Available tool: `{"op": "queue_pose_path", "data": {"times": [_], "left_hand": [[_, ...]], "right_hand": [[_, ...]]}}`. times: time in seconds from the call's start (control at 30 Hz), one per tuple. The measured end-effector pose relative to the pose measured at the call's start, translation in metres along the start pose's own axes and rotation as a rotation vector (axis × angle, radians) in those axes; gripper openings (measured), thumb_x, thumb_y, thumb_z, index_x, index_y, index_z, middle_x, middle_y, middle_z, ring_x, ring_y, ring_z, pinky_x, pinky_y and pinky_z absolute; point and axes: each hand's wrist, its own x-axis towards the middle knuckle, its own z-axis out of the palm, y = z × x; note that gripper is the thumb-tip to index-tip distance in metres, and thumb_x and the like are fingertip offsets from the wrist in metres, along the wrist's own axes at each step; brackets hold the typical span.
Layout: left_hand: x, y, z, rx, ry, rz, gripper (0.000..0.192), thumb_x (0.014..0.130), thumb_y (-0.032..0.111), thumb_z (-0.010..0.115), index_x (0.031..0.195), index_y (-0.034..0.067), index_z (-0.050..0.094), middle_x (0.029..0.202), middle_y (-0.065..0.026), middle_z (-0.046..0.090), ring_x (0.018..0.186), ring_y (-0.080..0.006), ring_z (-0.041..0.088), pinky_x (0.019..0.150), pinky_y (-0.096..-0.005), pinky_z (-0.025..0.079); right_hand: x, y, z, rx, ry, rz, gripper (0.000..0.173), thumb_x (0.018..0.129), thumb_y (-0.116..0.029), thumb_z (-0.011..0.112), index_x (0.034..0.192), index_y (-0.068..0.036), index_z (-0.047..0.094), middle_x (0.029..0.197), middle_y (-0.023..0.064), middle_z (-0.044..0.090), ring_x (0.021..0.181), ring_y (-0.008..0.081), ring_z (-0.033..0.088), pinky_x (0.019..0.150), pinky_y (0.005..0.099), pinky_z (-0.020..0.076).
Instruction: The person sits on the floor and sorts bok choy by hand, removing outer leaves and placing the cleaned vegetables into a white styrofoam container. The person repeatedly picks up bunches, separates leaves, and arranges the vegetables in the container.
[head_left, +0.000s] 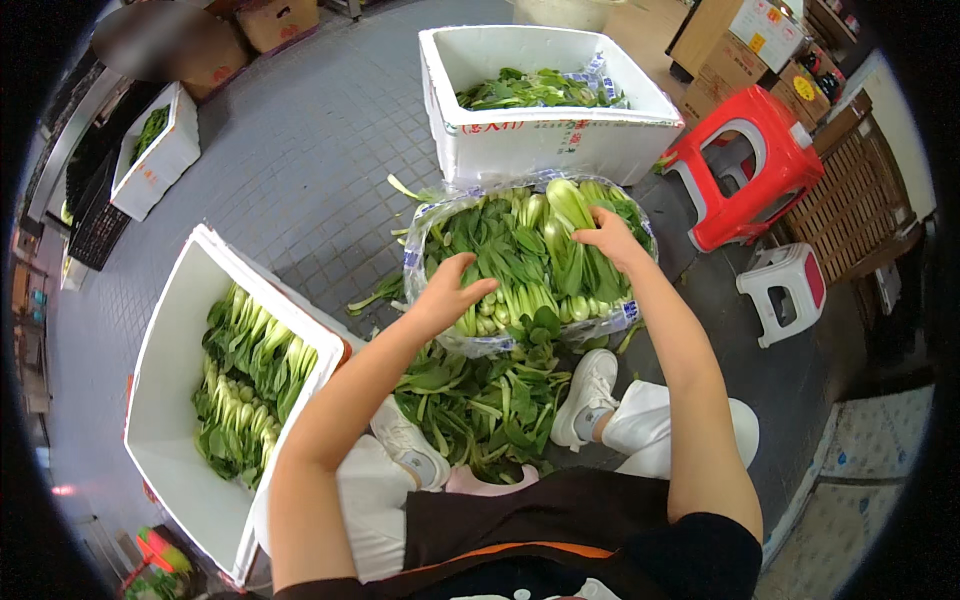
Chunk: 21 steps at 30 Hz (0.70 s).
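My right hand (616, 238) grips the stem end of a head of bok choy (568, 204) at the right part of a plastic-lined container (412, 259) full of bok choy. Over the left part of this container my left hand (454, 291) hovers with thumb and fingers apart, holding nothing. Loose leaves (480, 409) lie in a heap on the floor between my shoes. At my left, a tilted white foam box (169, 360) holds rows of bok choy (244, 401). Behind the lined container stands another foam box (517, 142) with leafy greens (540, 90) inside.
A red plastic stool (780, 161) and a small white stool (784, 292) stand at the right, near a slatted wooden panel (847, 202). Cardboard boxes (727, 71) are stacked at the upper right. A further foam box (169, 161) and a black crate (101, 221) are at the upper left.
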Motion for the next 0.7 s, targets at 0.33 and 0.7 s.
{"op": "queue_pose_path", "data": {"times": [0.33, 0.7], "left_hand": [[-0.024, 0.043, 0.069, -0.997, 0.058, 0.169, 0.108, 0.067, 0.043, 0.077, 0.144, 0.008, 0.01, 0.145, -0.0145, 0.023, 0.134, -0.0277, 0.021, 0.108, -0.0383, 0.02], [-0.091, 0.002, 0.063, -1.284, 0.28, -0.105, 0.059, 0.074, 0.018, 0.074, 0.125, 0.008, 0.044, 0.115, -0.0041, 0.055, 0.107, -0.0178, 0.051, 0.088, -0.0328, 0.042]], "right_hand": [[-0.098, -0.071, 0.046, 0.528, -0.414, -0.101, 0.056, 0.07, -0.013, 0.073, 0.121, -0.004, 0.052, 0.111, 0.0048, 0.059, 0.096, 0.0141, 0.057, 0.089, 0.0283, 0.0425], [-0.124, -0.05, 0.128, 0.136, -0.604, 0.035, 0.064, 0.071, -0.024, 0.071, 0.124, -0.002, 0.044, 0.112, 0.0091, 0.056, 0.1, 0.0177, 0.055, 0.089, 0.0318, 0.0431]]}}
